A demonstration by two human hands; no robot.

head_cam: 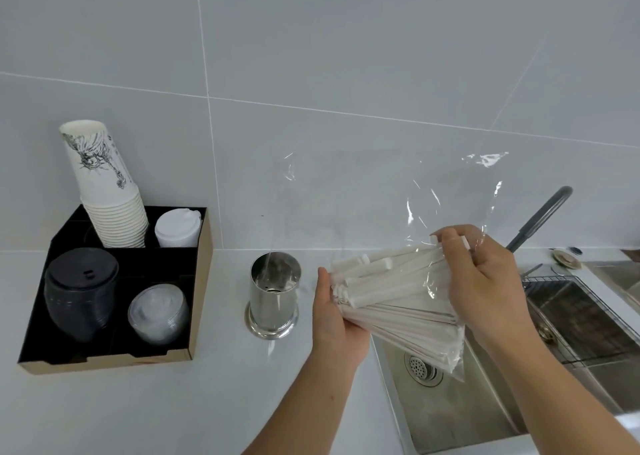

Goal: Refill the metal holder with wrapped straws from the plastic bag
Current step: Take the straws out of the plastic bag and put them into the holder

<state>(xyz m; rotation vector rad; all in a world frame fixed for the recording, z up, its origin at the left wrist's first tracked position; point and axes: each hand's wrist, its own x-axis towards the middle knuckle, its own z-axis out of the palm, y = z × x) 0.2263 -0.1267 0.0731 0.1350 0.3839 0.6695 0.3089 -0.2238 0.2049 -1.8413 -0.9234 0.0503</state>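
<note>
An empty shiny metal holder (273, 295) stands upright on the white counter, just left of my hands. A bundle of white wrapped straws (391, 295) lies inside a clear plastic bag (446, 205), held above the sink's left edge. My left hand (332, 319) supports the bundle from below at its left end. My right hand (485, 281) grips the bag and the straws from above on the right. The bag's loose open part rises toward the wall.
A black cardboard organizer (199, 281) at the left holds stacked paper cups (107, 191), white lids (178, 227), black lids (81, 292) and clear lids (159, 311). A steel sink (460, 402) with a wire rack (581, 316) and dark faucet (543, 215) lies at the right.
</note>
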